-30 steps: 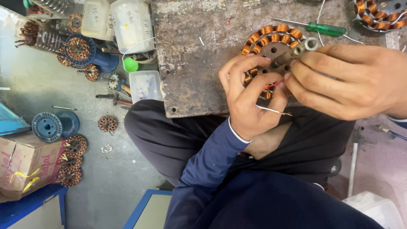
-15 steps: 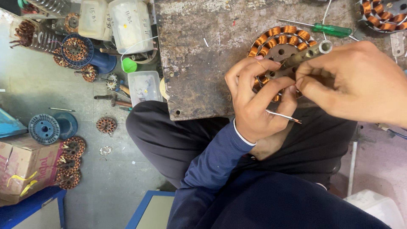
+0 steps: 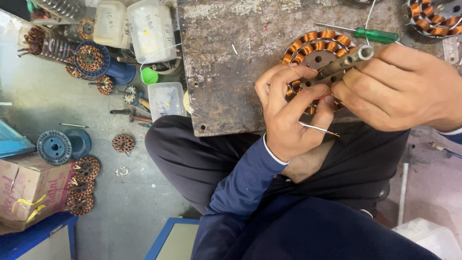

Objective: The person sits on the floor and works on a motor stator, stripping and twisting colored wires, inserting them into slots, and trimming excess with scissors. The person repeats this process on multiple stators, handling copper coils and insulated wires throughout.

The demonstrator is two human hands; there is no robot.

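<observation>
Both hands meet over the round stator ringed with copper-wound coils (image 3: 320,50), which lies on the near edge of the worn, rust-stained metal work plate (image 3: 226,62); my left hand (image 3: 288,115) curls up from below it, fingers bent and pressed against its lower rim, the thumb and forefinger pinched at the coils, so the stator sits just above and behind my knuckles; a thin pale wire with a bared copper tip (image 3: 318,128) sticks out to the right from under that palm; my right hand (image 3: 399,86) comes in from the right, closed in a firm grip around a dull brass-coloured metal rod with a hollow end (image 3: 342,63), which slants across the stator's face, its open end up to the right of the coils; a short red strand shows between the two hands, though I cannot tell where it ends.

Just beyond the stator a green-handled screwdriver (image 3: 374,34) lies on the plate; a second copper-wound stator (image 3: 433,18) sits at the far right corner.

Off the plate, on the grey floor to my left, stand white plastic tubs (image 3: 144,29), a blue wire spool (image 3: 54,147), a stack of wound stators (image 3: 83,185) and a brown cardboard box (image 3: 29,192); my dark trousers (image 3: 202,154) fill the space under the plate.
</observation>
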